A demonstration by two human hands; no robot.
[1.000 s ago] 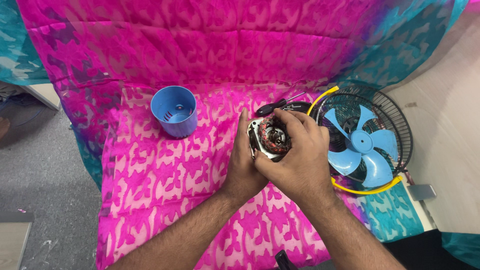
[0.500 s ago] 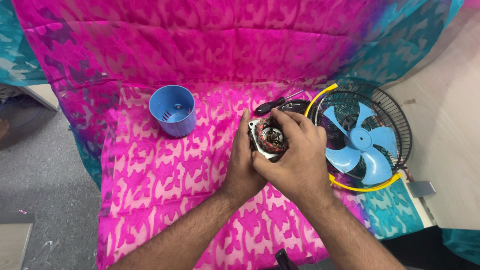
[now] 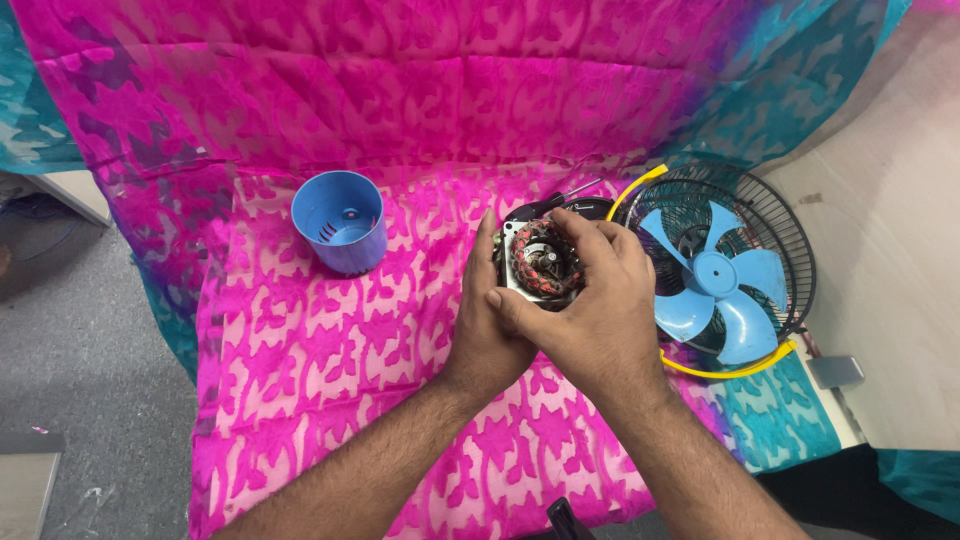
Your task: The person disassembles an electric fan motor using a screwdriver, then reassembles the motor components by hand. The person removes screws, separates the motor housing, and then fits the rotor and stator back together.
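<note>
At the far left lies grey floor point(image 3: 70, 400), with the edge of a teal cloth point(image 3: 40, 110) above it. A pink patterned cloth point(image 3: 330, 380) covers the counter and rises up the backdrop behind. On it, left of centre, stands a blue plastic cup-shaped housing point(image 3: 340, 222), open side up, with small slots showing inside its wall. It is well apart from the hands.

Near the middle, the left hand point(image 3: 490, 330) comes up from below and cups the left side of a small fan motor point(image 3: 545, 265), its fingers curled closed around the body. The motor is held just above the cloth, between both hands; its round face with copper-red windings and a metal centre shows between them. The right hand point(image 3: 600, 310) wraps the motor from the right and over the front, its fingers closed on the rim and its thumb pressed across the near edge.

Just behind the motor, a screwdriver point(image 3: 560, 198) with a black handle lies on the cloth beside a dark round part, mostly hidden by the hands.

To the right rests a black wire fan guard point(image 3: 780, 220) with a yellow rim, holding a light blue fan blade point(image 3: 715, 285). Beyond it the surface is pale beige.
</note>
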